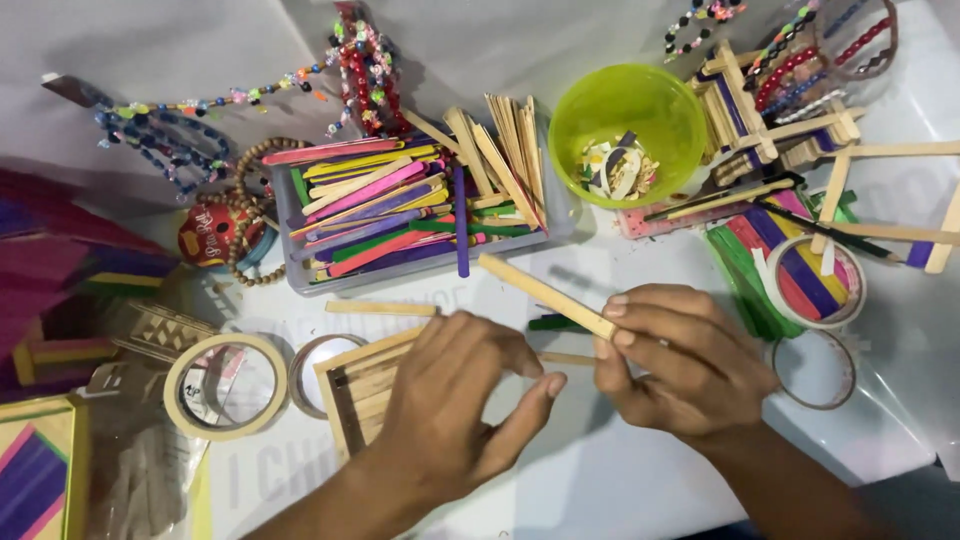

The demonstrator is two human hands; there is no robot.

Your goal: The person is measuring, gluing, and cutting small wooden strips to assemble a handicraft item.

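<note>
My right hand grips a plain wooden craft stick by its near end; the stick points up and to the left over the white table. My left hand rests with fingers spread on a small square frame of plain wooden sticks, covering its right part. A thin wooden piece shows between the two hands; I cannot tell which hand holds it.
A grey tray holds coloured and plain sticks. Behind sit a green bowl of scraps, bead strings, and stick-built pieces at the right. Tape rolls lie left, another tape roll right.
</note>
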